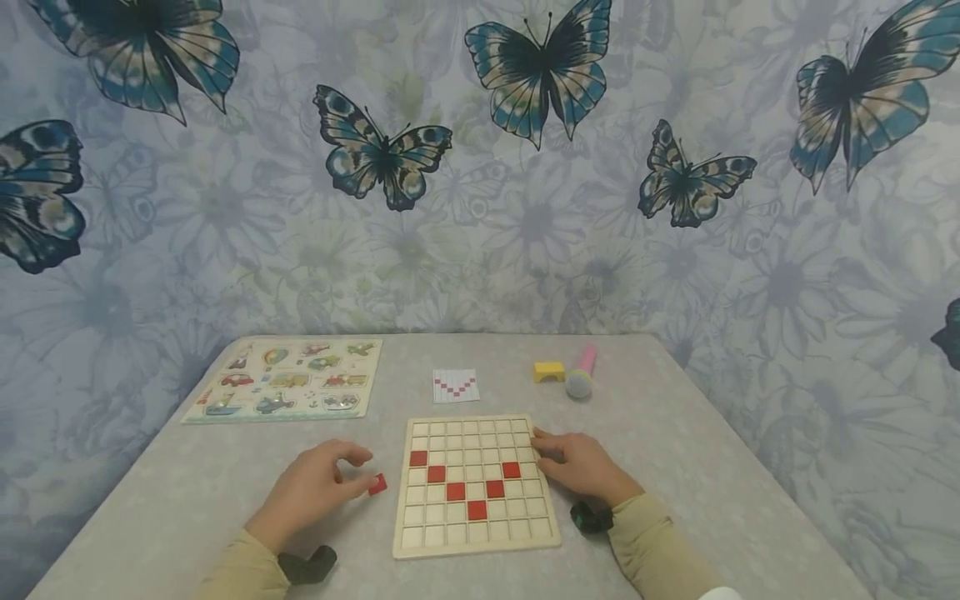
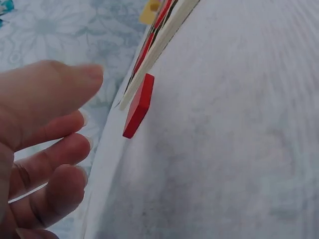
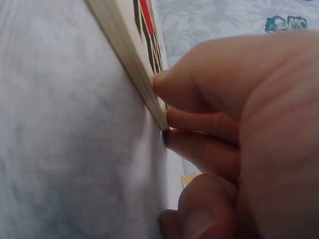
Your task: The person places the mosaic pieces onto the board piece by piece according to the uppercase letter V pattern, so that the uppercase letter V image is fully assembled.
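A loose red square tile [image 1: 378, 484] lies on the table left of the pale wooden grid board [image 1: 401, 546]. My left hand [image 1: 318, 483] is beside this tile, thumb and fingers apart; in the left wrist view a gap shows between the thumb [image 2: 89, 77] and the red tile [image 2: 139, 107]. At the board's upper right corner, my right hand [image 1: 581, 464] holds its edge with thumb and fingertips. The right wrist view shows the thumb [image 3: 172, 87] against the board's edge [image 3: 127, 59]. Several red tiles [image 1: 477, 510] sit in the grid's cells, forming a V.
Behind the board lies a small card [image 1: 455, 395] with a red V of squares. A picture puzzle board [image 1: 281, 406] is at the back left. Back right are a yellow arch block [image 1: 549, 369] and a pink toy microphone [image 1: 587, 360]. A butterfly-patterned wall [image 1: 480, 275] stands behind the table.
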### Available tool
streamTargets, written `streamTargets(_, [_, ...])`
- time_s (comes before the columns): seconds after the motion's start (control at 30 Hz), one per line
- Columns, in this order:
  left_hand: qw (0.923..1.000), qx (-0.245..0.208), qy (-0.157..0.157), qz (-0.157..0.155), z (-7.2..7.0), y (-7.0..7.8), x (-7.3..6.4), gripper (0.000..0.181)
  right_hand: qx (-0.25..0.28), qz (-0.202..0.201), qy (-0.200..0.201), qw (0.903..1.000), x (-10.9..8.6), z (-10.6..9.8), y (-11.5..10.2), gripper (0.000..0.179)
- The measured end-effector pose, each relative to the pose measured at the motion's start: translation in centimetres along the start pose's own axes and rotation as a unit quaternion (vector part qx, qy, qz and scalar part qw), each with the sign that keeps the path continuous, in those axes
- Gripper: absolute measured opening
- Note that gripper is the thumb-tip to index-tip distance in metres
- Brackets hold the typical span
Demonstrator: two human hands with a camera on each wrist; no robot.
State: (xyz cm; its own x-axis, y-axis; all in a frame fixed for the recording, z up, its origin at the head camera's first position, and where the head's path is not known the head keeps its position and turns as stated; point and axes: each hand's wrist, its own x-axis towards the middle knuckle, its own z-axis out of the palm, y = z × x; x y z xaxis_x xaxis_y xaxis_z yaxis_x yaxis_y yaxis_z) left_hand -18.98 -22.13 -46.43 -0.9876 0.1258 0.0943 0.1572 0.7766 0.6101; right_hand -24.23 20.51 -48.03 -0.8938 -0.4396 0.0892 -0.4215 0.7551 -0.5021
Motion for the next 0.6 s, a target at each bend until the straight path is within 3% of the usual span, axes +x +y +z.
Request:
streamTargets(0.17, [0.9996, 0.019, -0.017, 0.009, 0.47, -0.63, 0.00, 0.047, 0.008, -0.006, 0.004, 0.9999, -0.32, -0.05, 0.13, 0.040])
streamTargets(0.3, [0.9984, 0.050, -0.012, 0.022, 0.74, -0.68, -0.11, 0.037, 0.016, -0.011, 0.005, 0.9998, -0.44, -0.04, 0.08, 0.040])
streamTargets(0.6, [0.9992, 0.031, -0.004, 0.025, 0.76, -0.81, -0.17, 0.029, 0.016, -0.017, 0.008, 0.9997, -0.31, 0.02, -0.12, 0.039])
